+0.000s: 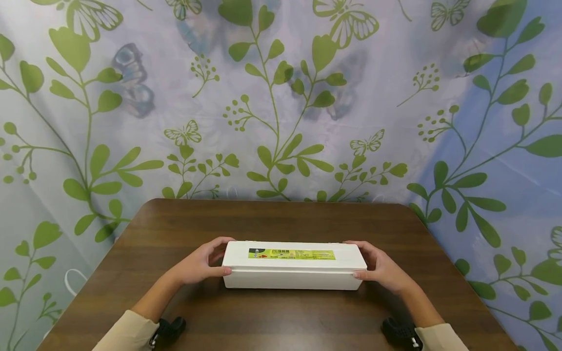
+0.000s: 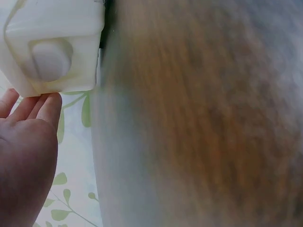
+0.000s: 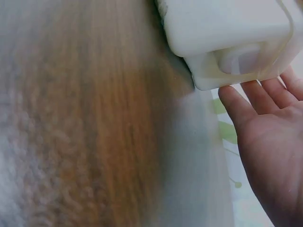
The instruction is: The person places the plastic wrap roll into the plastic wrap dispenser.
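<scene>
A long white cling film box (image 1: 290, 279) with a yellow-green label (image 1: 291, 254) on its lid lies crosswise in front of me. My left hand (image 1: 201, 262) grips its left end, thumb at the front face and fingers round the back. At the other end, my right hand (image 1: 385, 268) holds it the same way. Both wrist views show a round recess in the end of the cling film box (image 2: 80, 78), with fingertips of the left hand (image 2: 31, 142) and the right hand (image 3: 274, 137) at its edge. What is inside the box is hidden.
Beneath the box is a dark brown wooden table (image 1: 281, 219) with rounded far corners. Behind it hangs a pale curtain (image 1: 202, 107) printed with green leaves and butterflies. Black straps (image 1: 169, 331) sit on both wrists, next to beige sleeves (image 1: 127, 334).
</scene>
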The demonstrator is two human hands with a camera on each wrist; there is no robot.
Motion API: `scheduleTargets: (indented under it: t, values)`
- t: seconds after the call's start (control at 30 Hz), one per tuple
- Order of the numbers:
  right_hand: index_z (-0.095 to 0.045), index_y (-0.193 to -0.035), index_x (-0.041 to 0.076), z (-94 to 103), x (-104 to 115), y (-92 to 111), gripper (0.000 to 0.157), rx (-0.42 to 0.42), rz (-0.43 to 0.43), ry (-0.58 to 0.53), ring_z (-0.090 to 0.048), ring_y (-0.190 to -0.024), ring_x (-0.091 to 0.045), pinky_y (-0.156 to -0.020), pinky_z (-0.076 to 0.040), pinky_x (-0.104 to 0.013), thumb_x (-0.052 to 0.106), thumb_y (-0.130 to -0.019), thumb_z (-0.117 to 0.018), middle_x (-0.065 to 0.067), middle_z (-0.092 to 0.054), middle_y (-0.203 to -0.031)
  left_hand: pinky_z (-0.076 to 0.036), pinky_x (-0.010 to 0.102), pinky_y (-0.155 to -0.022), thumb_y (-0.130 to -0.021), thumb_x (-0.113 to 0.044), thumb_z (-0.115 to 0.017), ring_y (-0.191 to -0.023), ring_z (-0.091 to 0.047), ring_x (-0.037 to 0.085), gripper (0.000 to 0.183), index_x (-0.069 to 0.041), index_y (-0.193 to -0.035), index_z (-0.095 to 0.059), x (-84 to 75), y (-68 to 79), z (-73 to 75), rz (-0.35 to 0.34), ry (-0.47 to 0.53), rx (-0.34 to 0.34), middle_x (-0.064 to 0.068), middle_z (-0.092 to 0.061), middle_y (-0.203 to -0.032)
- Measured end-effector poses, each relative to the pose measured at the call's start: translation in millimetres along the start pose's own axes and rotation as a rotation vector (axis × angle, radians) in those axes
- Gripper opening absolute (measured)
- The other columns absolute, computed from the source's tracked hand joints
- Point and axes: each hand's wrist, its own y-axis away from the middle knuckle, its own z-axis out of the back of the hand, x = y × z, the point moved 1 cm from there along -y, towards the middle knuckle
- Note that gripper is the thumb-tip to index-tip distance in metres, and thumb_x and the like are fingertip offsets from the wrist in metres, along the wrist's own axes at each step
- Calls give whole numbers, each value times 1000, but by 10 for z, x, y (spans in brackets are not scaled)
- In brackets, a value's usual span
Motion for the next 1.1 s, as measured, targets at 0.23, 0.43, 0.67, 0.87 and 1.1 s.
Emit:
scheduleTargets:
  t: [0.23, 0.43, 0.67, 0.87, 1.1]
  values:
    - [-33, -152, -9, 7, 18, -3, 75, -17, 15, -22, -62, -115, -13, -86, -60, -35, -2, -88, -72, -6, -56, -144, -33, 50, -118, -89, -18, -81, -137, -49, 23, 66, -16, -145, -46, -10, 0, 5, -14, 1, -9, 8, -52, -145]
    - [-34, -152, -8, 3, 14, -7, 78, -6, 20, -38, -62, -115, -13, -88, -59, -34, -2, -86, -75, -5, -57, -141, -38, 21, -116, -88, -15, -81, -137, -49, 27, 67, -14, -145, -46, -6, 9, -13, -38, 16, -8, 10, -52, -145]
    - [-39, -151, -2, 1, -27, -2, 79, -31, 10, -18, -60, -118, -12, -91, -58, -31, -1, -83, -79, -3, -56, -144, -34, 10, -111, -87, -14, -82, -138, -48, 24, 69, -13, -146, -45, -19, 18, -35, -45, 23, 4, 12, -50, -146]
    - [-39, -151, -1, 7, -48, 14, 79, -32, 4, -28, -61, -117, -12, -90, -58, -31, -2, -83, -79, -1, -57, -142, -34, 11, -112, -87, -15, -82, -139, -46, 30, 72, -12, -147, -43, -39, 13, -43, -36, 16, 20, 12, -49, -147]
    - [-39, -151, -2, 6, -41, -25, 79, -20, 27, -38, -61, -116, -13, -88, -59, -34, -3, -83, -78, -3, -58, -140, -35, 47, -119, -86, -17, -84, -141, -47, 33, 72, -13, -146, -45, -48, 11, -26, -52, -22, -17, 9, -52, -146]
